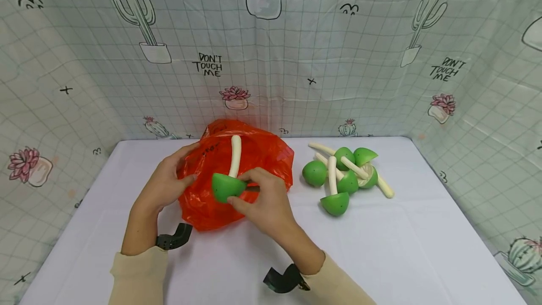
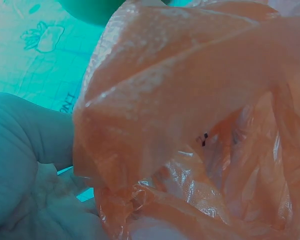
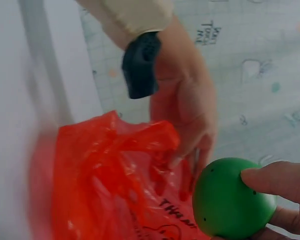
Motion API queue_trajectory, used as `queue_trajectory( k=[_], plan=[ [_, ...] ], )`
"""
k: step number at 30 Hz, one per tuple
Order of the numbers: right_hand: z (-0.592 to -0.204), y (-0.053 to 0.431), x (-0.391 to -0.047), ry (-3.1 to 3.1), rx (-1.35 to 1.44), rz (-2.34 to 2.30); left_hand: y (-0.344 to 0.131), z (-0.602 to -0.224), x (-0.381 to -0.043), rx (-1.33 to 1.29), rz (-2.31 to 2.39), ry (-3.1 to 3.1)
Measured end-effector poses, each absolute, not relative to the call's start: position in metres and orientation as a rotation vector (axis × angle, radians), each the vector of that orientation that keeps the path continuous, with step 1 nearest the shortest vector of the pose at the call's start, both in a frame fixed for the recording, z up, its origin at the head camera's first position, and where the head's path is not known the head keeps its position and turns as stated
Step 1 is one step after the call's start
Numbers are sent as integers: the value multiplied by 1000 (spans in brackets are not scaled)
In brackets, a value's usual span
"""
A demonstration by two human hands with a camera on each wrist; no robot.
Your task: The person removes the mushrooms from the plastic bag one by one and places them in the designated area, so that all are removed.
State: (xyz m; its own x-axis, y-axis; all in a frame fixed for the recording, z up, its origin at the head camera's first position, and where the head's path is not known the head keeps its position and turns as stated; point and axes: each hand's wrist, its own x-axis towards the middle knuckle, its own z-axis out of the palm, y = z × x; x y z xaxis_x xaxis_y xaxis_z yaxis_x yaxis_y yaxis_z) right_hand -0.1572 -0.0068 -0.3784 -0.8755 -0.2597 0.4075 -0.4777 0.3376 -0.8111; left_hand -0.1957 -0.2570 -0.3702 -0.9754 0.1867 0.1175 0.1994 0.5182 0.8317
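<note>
My right hand (image 1: 267, 204) pinches a toy mushroom (image 1: 225, 187) by its green, dark-speckled cap, with the cream stem pointing up. It is held over the red plastic bag (image 1: 267, 149), overlapping the bag's middle in the head view. At the bag's left side, my left hand (image 1: 165, 185) grips the edge between thumb and fingers; some fingertips are hidden by the plastic. Up close in the left wrist view, the crumpled bag (image 2: 160, 110) fills most of the picture. In the right wrist view the green cap (image 3: 230, 200) sits between thumb and fingers, next to the bag.
Right of the bag, a loose pile of similar green-capped mushrooms (image 1: 314, 173) lies on the white table (image 1: 381, 248), stems pointing various ways. A grid-patterned cloth (image 1: 271, 69) with cactus drawings stands behind and along both sides. Each wrist wears a black mount.
</note>
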Motion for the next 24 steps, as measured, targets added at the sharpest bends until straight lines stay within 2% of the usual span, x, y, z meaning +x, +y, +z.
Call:
queue_trajectory(
  k=[14,24],
  plan=[
    [-358,24,-168,-2241,567,1538,-265,-369,-190,-321,-1507,-2729],
    [-356,67,-182,-2157,417,1512,-260,-371,-194,-350,-1545,-2711]
  ],
)
